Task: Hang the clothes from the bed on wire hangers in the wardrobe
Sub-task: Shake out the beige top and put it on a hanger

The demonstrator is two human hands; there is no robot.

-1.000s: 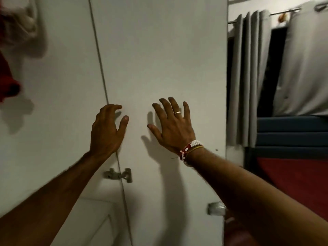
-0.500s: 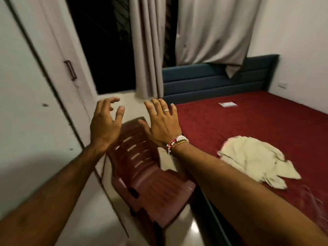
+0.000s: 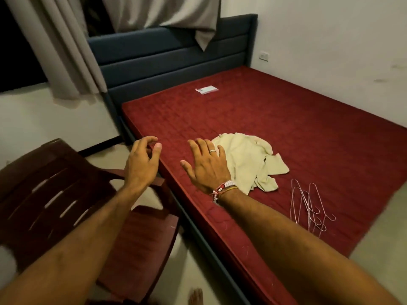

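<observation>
A crumpled pale yellow garment [image 3: 251, 160] lies on the red mattress [image 3: 286, 119] near its left edge. Several wire hangers [image 3: 308, 205] lie in a loose bunch on the mattress to the right of the garment, near the bed's foot. My right hand [image 3: 207, 166] hovers with straight fingers just left of the garment and holds nothing. My left hand [image 3: 143, 164] is raised over the bed's edge, fingers loosely curled, empty. The wardrobe is out of view.
A dark brown plastic chair [image 3: 72, 208] stands close against the bed's left side, under my left arm. A blue padded headboard [image 3: 176, 56] and grey curtains [image 3: 63, 51] are at the back. A small white packet [image 3: 207, 89] lies near the headboard.
The view has swung from the shut wardrobe doors to the bed. Both hands left the doors and now reach over the mattress; the garment and hangers came into view.
</observation>
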